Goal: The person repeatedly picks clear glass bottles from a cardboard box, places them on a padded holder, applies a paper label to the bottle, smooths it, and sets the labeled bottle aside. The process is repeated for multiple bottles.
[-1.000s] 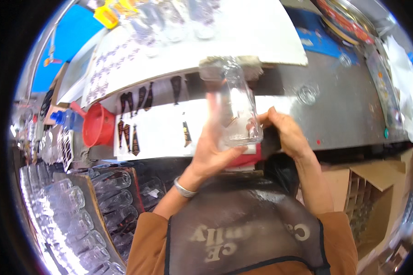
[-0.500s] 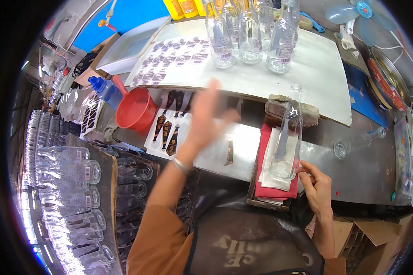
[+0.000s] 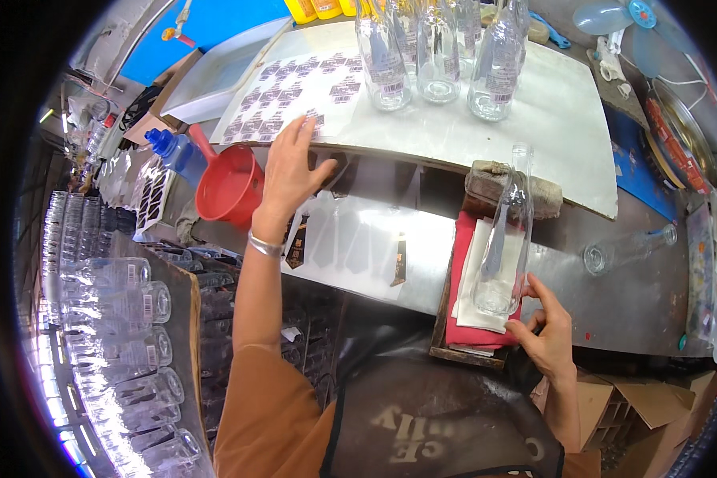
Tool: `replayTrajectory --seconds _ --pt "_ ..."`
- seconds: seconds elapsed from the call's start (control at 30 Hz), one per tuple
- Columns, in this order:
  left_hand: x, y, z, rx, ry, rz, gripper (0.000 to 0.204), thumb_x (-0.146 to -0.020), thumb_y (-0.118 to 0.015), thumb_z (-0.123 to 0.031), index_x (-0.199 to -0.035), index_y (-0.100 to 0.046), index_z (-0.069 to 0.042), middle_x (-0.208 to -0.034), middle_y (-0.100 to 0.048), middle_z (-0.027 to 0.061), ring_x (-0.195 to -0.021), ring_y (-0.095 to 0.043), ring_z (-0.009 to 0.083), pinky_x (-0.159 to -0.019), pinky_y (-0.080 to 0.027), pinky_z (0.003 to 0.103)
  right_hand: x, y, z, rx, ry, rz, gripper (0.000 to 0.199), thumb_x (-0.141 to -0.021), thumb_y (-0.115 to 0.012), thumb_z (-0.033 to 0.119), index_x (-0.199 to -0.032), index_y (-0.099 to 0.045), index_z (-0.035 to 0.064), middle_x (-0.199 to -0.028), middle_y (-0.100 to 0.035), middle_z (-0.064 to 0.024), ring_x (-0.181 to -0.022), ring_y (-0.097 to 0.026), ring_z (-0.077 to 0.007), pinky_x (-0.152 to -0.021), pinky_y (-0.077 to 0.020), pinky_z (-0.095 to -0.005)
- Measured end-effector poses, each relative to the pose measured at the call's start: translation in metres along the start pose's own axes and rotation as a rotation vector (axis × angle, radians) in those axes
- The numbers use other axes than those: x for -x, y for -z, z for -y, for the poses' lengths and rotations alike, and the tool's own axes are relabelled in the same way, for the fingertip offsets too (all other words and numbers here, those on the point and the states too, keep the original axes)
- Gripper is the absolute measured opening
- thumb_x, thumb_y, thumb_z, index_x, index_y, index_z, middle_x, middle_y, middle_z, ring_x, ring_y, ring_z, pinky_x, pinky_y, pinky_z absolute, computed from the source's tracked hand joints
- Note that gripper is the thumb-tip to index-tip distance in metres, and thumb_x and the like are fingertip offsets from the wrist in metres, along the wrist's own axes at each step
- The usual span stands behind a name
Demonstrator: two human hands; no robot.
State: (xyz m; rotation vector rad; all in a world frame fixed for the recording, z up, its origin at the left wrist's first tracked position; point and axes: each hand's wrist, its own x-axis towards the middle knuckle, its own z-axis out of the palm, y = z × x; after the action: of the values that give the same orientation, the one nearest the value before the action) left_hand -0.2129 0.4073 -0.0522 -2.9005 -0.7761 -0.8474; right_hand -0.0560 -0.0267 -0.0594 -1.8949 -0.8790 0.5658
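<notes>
My left hand (image 3: 288, 177) is raised with its fingers spread, holding nothing. Its fingertips are over the near edge of a sheet of small printed labels (image 3: 279, 89); I cannot tell whether they touch it. Under its wrist side lies a sheet of dark decals (image 3: 297, 247). A clear glass bottle (image 3: 503, 239) lies on a white cloth pad (image 3: 472, 279) over red cloth, its neck across a padded block (image 3: 551, 199). At the bottle's base is my right hand (image 3: 548, 331), thumb and forefinger apart, close beside the glass.
Several labelled bottles (image 3: 440, 68) stand on a white board (image 3: 550, 159). A red dipper (image 3: 229, 187) and a blue-capped bottle (image 3: 171, 151) sit at left. Another clear bottle (image 3: 625, 248) lies at right. Rows of bottles (image 3: 119, 307) fill the lower left; an open carton (image 3: 637, 406) stands lower right.
My left hand has swung left and away, from over the decal sheet to the label sheet's near edge. My right thumb has spread away from the forefinger at the bottle's base.
</notes>
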Motion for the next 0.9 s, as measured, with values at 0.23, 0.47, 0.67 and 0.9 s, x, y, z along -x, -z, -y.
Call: replayTrajectory --seconds 0.23,0.47,0.67,0.9 --pt "0.015 -0.013 0.034 0.241 0.066 -0.175 0.019 -0.095 -0.065 -0.011 -0.112 -0.071 -0.005 -0.106 -0.074 0.0075 -0.096 -0.07 0.0226 -0.087 -0.053 0.03 -0.005 -0.022 -0.013 0.307 0.247 -0.161 0.074 -0.071 -0.074 0.004 -0.141 -0.051 0.0013 -0.106 -0.063 -0.0146 -0.065 -0.058 -0.0253 -0.062 -0.0496 -0.036" --pt "0.028 0.02 -0.138 1.001 0.207 -0.009 0.033 -0.095 -0.067 -0.011 -0.124 -0.066 0.004 -0.128 -0.066 0.0121 -0.115 -0.063 0.0175 -0.096 -0.05 0.03 0.0 -0.025 -0.005 0.435 0.227 -0.202 0.069 -0.074 -0.076 0.011 -0.139 -0.053 0.0049 -0.098 -0.064 -0.0093 -0.078 -0.066 -0.0268 -0.065 -0.0533 -0.0379" --pt "0.065 0.038 -0.235 0.502 -0.426 0.17 0.068 -0.085 -0.076 -0.026 -0.143 -0.051 -0.004 -0.153 -0.045 0.0176 -0.143 -0.042 0.0337 -0.119 -0.025 0.052 0.0 -0.025 -0.003 0.411 0.294 -0.216 0.07 -0.075 -0.077 0.013 -0.14 -0.052 0.0047 -0.098 -0.064 -0.0078 -0.072 -0.066 -0.025 -0.061 -0.0531 -0.0365" --pt "0.074 0.033 -0.231 0.613 -0.433 0.236 0.052 -0.079 -0.079 -0.017 -0.129 -0.067 -0.013 -0.156 -0.038 0.0228 -0.145 -0.035 0.0405 -0.117 -0.026 0.057 -0.001 -0.02 -0.01 0.371 0.323 -0.205 0.069 -0.078 -0.077 0.013 -0.141 -0.051 0.0047 -0.098 -0.064 -0.0094 -0.069 -0.063 -0.0244 -0.062 -0.0526 -0.0354"
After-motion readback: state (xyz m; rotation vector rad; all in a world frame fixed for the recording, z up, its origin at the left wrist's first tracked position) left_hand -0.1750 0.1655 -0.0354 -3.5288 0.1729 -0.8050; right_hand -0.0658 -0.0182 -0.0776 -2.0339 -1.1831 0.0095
